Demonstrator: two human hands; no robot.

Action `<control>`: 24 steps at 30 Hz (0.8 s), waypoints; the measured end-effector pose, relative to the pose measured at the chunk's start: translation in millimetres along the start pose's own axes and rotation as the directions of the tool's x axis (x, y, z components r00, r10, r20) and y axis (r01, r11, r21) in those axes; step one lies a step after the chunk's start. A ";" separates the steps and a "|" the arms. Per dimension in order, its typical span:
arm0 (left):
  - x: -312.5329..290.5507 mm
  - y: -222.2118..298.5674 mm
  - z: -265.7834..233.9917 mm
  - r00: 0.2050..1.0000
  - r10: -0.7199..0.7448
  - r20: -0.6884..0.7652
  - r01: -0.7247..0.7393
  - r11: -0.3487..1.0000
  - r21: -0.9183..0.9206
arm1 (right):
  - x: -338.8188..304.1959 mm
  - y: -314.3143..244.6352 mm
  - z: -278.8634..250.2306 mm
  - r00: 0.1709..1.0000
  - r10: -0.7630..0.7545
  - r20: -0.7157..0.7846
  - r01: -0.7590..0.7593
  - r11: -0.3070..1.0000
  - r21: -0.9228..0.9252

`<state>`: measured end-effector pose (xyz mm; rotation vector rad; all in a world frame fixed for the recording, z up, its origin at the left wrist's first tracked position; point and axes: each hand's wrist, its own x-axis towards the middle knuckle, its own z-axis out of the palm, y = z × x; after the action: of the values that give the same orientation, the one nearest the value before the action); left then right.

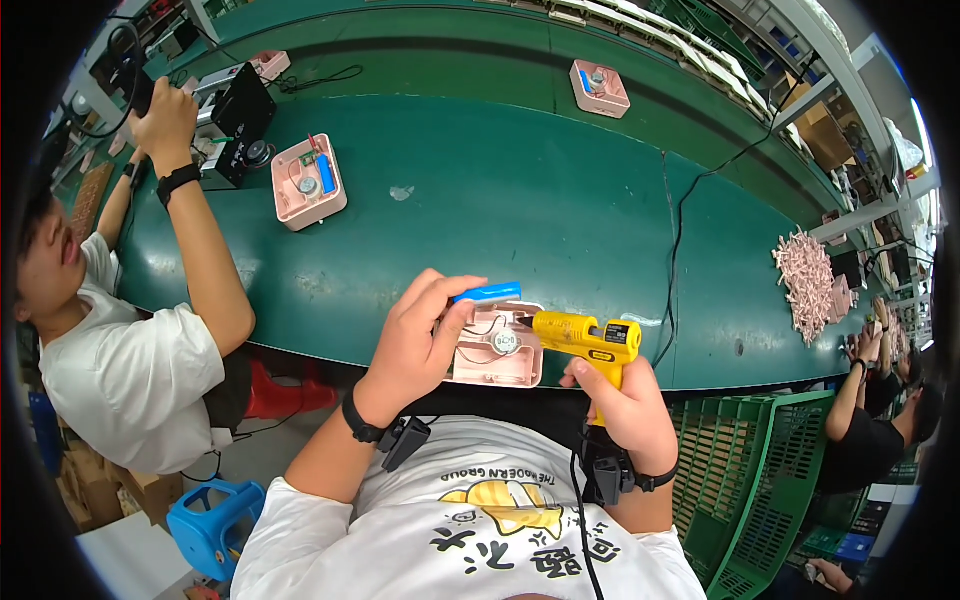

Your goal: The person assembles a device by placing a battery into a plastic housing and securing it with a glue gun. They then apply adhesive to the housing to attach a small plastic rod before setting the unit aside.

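Observation:
A yellow glue gun (pixel 585 337) is gripped by its handle in my right hand (pixel 630 405), its nozzle pointing left over the housing's upper right corner. Between the fingers and thumb of my left hand (pixel 420 335) is a blue cylindrical battery (pixel 490 293), held at the housing's far edge. Below both hands lies an open pale pink plastic housing (pixel 512 375) at the table's near edge. Inside it sit a round silvery motor-like part (pixel 505 343) and thin dark wires. My left fingers cover the housing's left side. Whether the nozzle touches anything cannot be made out.
On the green table (pixel 480 200), another pink housing (pixel 308 183) with a blue battery lies left, a third (pixel 600 88) farther back. A co-worker (pixel 130 350) sits left near a black box (pixel 235 120). Pink parts (pixel 803 285) are heaped right; a green crate (pixel 740 480) stands below. A black cable (pixel 680 230) crosses the table.

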<state>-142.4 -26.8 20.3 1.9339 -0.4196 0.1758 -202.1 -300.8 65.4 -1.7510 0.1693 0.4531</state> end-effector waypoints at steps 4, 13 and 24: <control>-2.0 -5.7 6.8 0.994 0.114 0.007 -0.114 0.990 0.087 | -3.6 3.4 -1.0 0.998 0.023 -0.064 -0.024 1.000 -0.016; -5.4 -6.0 10.3 1.000 0.025 0.002 -0.025 0.999 0.023 | -6.8 6.0 1.6 0.998 -0.032 -0.057 0.024 0.990 -0.138; -7.0 -7.4 12.5 0.999 0.032 -0.024 -0.031 0.998 0.053 | -7.9 6.5 6.5 0.989 -0.067 -0.135 0.061 0.997 -0.049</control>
<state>-147.1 -34.2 6.8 1.9762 -0.4329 0.2328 -213.0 -297.0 61.5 -1.8270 0.2005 0.2923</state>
